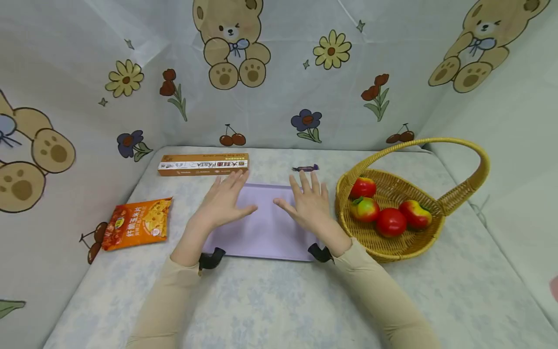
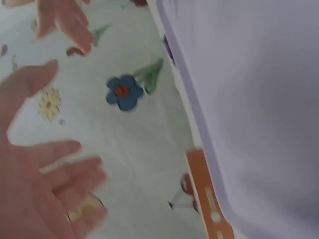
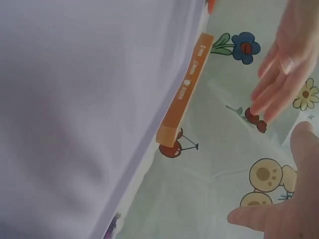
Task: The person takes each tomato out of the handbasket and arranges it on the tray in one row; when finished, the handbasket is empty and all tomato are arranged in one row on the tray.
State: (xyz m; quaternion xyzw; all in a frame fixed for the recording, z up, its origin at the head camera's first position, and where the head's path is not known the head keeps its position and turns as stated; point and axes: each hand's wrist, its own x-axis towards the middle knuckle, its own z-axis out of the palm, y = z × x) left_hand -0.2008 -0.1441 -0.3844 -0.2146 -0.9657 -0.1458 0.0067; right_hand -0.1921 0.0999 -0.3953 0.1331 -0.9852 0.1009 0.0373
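Both hands hover over a flat lilac tray in the middle of the table. My left hand is above the tray's left side, palm down, fingers spread and straight, with nothing in it. Over the right side my right hand is likewise spread and holds nothing. The left wrist view shows the left hand with its fingers loosely extended beside the tray. In the right wrist view the right hand appears low at the right, and the left hand higher up.
Behind the tray lie an orange pasta box and a small purple wrapped candy. An orange snack bag lies at the left. To the right stands a wicker basket with a tall handle, holding several red fruits.
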